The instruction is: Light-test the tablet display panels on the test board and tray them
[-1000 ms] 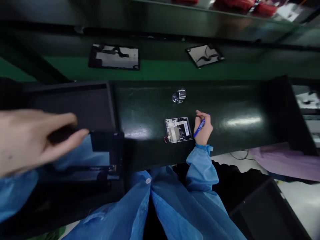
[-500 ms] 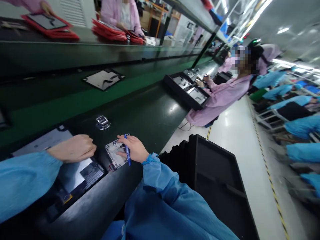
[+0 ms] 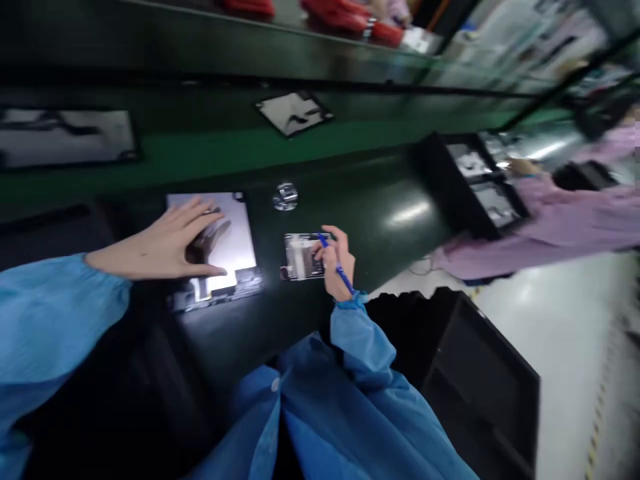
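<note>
My left hand (image 3: 160, 243) is spread, fingers apart, over a flat tablet-like panel (image 3: 243, 237) with a bright silvery face and a strip of circuitry along its near edge. Whether the fingertips touch the panel I cannot tell. In my right hand (image 3: 344, 257) is a blue pen (image 3: 343, 275), slanting across the fingers. Those fingers are at the right edge of a small pale rectangular part with a dark border (image 3: 300, 257), which lies flat on the dark bench. Beyond it sits a small shiny round item (image 3: 285, 197), its kind unclear.
Another panel (image 3: 295, 112) lies on the green strip at the back, and a blurred one (image 3: 70, 137) at far left. A black tray (image 3: 453, 193) with parts stands by a pink-sleeved co-worker (image 3: 565, 213). Black stacked trays (image 3: 480, 380) stand at my right.
The view has swung left and down. My left hand has gone from curled to spread over the panel. My right hand still has the pen, now at the small part's right edge.
</note>
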Tool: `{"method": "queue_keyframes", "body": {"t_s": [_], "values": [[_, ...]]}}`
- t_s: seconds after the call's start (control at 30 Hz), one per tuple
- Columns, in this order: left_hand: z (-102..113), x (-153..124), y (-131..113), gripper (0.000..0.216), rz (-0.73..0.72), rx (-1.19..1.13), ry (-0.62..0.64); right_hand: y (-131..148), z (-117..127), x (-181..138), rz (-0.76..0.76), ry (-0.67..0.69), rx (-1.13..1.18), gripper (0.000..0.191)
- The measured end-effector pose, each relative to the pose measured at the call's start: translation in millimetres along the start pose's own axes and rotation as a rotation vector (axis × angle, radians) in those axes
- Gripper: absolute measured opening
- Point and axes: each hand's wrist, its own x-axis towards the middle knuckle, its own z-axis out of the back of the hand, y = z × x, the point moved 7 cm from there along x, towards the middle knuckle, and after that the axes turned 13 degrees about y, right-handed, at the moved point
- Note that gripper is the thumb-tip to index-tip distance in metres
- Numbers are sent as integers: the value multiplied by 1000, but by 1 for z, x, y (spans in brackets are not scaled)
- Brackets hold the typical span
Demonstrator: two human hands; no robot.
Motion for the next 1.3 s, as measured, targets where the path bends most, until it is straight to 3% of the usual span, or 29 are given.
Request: {"method": "queue_keyframes", "body": {"t_s": [0.1, 0.17, 0.23, 0.33, 0.47, 0.6, 0.83, 1.0, 1.2, 1.3], "values": [[-27, -24, 7, 109, 111, -28, 64, 23, -35, 9, 7, 197, 228, 25], [-38, -26, 5, 117, 152, -28, 76, 43, -70, 11, 6, 380, 317, 21], [-39, -24, 0, 118, 171, -25, 58, 57, -99, 12, -12, 457, 335, 22], [-32, -22, -6, 108, 156, -48, 13, 67, -131, 16, -39, 466, 306, 33], [-18, -26, -1, 71, 188, -168, -80, 71, -155, 14, 29, 492, 201, 36], [-13, -27, 3, 60, 229, -234, -139, 71, -159, 9, 91, 452, 35, 35], [-13, -26, 1, 58, 229, -237, -128, 70, -162, 9, 67, 458, -90, 32], [-15, -25, 4, 62, 217, -258, -121, 69, -165, 7, 72, 476, -50, 33], [-14, -24, -6, 84, 184, -229, -101, 62, -126, 30, 4, 227, 136, 34], [-19, -22, -20, 91, 121, -219, -90, 55, -112, 55, 8, 254, 165, 18]]}}
